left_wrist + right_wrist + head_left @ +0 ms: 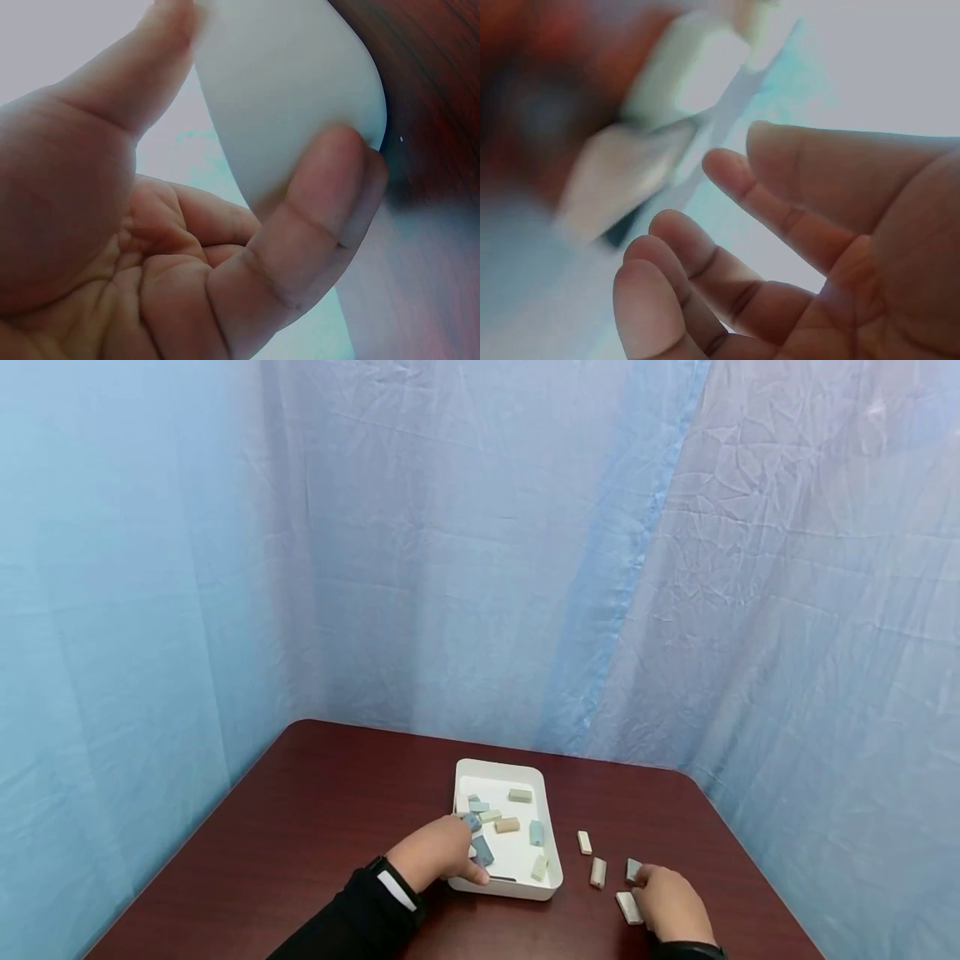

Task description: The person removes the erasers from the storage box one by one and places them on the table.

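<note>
A white tray stands mid-table with several small pastel blocks in it. My left hand grips its near left corner; in the left wrist view the thumb and a finger pinch the white tray wall. My right hand rests on the table to the tray's right, among loose blocks: a grey-green one at its fingertips and a pale one beside it. The right wrist view shows that hand with relaxed fingers holding nothing, and blurred blocks beyond.
Two more pale blocks lie between the tray and my right hand. The dark brown table is ringed by blue curtains at the back and both sides.
</note>
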The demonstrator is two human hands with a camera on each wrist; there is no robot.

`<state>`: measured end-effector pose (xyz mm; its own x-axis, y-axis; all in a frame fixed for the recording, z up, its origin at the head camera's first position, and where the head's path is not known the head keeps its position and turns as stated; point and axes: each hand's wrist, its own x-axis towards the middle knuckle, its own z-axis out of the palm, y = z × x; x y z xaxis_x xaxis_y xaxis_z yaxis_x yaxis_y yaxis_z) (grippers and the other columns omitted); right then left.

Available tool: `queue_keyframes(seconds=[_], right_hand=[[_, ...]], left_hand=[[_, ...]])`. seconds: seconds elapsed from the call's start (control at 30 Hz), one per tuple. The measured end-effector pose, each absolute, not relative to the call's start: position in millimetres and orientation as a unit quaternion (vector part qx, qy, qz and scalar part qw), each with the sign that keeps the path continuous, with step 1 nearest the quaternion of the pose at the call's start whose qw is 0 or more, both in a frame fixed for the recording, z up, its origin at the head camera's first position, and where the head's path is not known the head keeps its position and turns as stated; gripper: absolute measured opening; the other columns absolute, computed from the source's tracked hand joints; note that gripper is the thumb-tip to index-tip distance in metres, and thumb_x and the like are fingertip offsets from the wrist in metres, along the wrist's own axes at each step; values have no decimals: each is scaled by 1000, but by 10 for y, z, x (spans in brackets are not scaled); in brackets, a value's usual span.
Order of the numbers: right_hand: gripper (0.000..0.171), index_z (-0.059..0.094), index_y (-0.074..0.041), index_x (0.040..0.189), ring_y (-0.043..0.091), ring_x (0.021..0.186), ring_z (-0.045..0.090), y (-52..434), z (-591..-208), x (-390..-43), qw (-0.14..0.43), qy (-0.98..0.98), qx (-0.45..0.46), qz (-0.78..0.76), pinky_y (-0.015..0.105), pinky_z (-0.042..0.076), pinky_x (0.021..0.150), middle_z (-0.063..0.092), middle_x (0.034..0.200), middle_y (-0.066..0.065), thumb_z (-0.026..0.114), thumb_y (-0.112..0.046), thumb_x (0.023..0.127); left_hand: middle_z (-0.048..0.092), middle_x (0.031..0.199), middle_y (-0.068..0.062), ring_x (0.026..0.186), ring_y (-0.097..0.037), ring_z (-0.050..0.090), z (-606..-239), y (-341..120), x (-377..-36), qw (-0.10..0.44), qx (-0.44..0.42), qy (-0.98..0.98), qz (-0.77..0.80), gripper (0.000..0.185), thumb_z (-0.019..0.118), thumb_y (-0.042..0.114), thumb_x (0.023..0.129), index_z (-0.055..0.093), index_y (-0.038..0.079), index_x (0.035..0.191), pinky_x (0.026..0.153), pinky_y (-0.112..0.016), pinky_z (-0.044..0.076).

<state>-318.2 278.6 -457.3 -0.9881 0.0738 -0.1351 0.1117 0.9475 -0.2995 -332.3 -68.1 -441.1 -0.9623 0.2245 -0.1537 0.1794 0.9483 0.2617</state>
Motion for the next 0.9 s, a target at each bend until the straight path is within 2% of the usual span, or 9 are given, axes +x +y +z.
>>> queue_keyframes(seconds=[0.13, 0.33, 0.43, 0.53, 0.6, 0.67, 0.77, 0.9], right_hand=[[28, 73, -2, 125, 34, 98, 71, 2482, -4417, -3201, 42, 983, 14, -176, 54, 57, 82, 75, 114, 18, 69, -16, 101], [27, 74, -11, 127, 17, 83, 61, 2011, -4226, -3177, 37, 970, -55, -235, 42, 50, 73, 70, 99, 2, 72, -17, 100], [26, 74, -14, 126, 20, 87, 61, 1797, -4155, -3172, 26, 966, -98, -237, 42, 49, 74, 69, 101, 3, 73, -17, 100], [27, 74, -15, 126, 26, 99, 66, 1588, -4144, -3191, 27, 960, -147, -236, 45, 54, 80, 70, 114, 10, 75, -17, 99], [27, 74, -15, 125, 31, 107, 69, 1463, -4168, -3214, 33, 957, -176, -226, 48, 57, 84, 70, 122, 14, 76, -17, 98], [27, 75, -12, 124, 35, 109, 69, 1349, -4219, -3251, 36, 956, -194, -219, 52, 57, 85, 71, 123, 17, 77, -17, 98], [31, 74, -7, 125, 37, 108, 70, 1223, -4317, -3324, 32, 961, -196, -190, 53, 57, 87, 71, 120, 18, 78, -18, 96], [38, 75, -5, 126, 38, 110, 70, 1140, -4424, -3398, 29, 973, -163, -159, 55, 58, 88, 73, 120, 18, 82, -19, 92]], left_hand=[[72, 117, -10, 87, -15, 55, -4397, -690, -3315, 90, 98, 983, 127, 71, 91, 59, 77, 75, -2, 109, 89, -33, 51], [73, 122, -10, 91, -13, 57, -4399, -683, -3323, 93, 106, 983, 121, 70, 89, 59, 79, 75, -2, 110, 93, -31, 52], [72, 112, -8, 86, -15, 56, -4393, -693, -3332, 99, 105, 981, 132, 64, 89, 58, 80, 75, 0, 101, 88, -32, 51], [68, 99, -5, 79, -16, 54, -4388, -705, -3349, 104, 103, 979, 141, 58, 89, 57, 80, 73, 3, 90, 80, -32, 48], [68, 98, -5, 78, -16, 53, -4396, -705, -3356, 100, 109, 980, 133, 59, 89, 58, 80, 73, 2, 90, 80, -32, 49], [70, 100, -6, 80, -14, 54, -4403, -699, -3362, 96, 114, 982, 120, 62, 88, 60, 80, 74, 1, 93, 83, -32, 51], [72, 99, -7, 82, -13, 56, -4420, -691, -3363, 87, 122, 984, 98, 64, 87, 62, 80, 74, 1, 94, 87, -31, 53], [70, 90, -5, 80, -14, 59, -4431, -690, -3360, 98, 132, 981, 104, 58, 85, 62, 83, 74, 5, 84, 84, -31, 52]])
